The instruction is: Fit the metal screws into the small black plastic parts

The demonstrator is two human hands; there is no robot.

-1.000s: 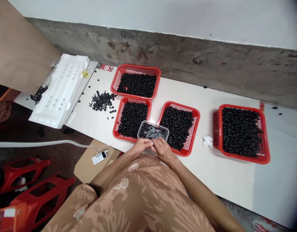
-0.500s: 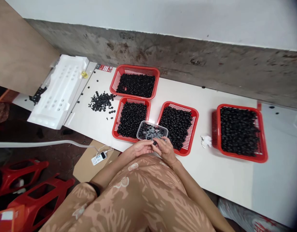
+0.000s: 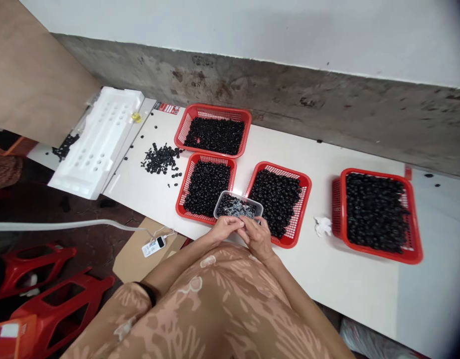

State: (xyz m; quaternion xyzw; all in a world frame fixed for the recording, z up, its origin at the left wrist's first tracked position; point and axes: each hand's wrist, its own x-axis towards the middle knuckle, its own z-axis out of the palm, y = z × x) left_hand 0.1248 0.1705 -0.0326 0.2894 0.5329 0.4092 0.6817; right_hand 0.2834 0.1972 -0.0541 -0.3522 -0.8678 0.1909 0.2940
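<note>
A small clear plastic tub (image 3: 237,205) holding black rings (image 3: 225,205) mixed with silvery pieces is set over the corners of two red mesh baskets (image 3: 306,199), near the front edge of the worktop (image 3: 338,279). The left hand (image 3: 226,228) and right hand (image 3: 256,238) are held together, touching, just in front of the tub's near rim; each grip is curled, but whether anything is clamped in it cannot be told. Those baskets and two more red baskets (image 3: 213,106) are heaped with rings. A loose pile of rings (image 3: 161,159) lies toward the worktop's left end, beside a white foam tray (image 3: 98,144). A crumpled white tissue (image 3: 323,226) lies just beside the rightmost basket.
</note>
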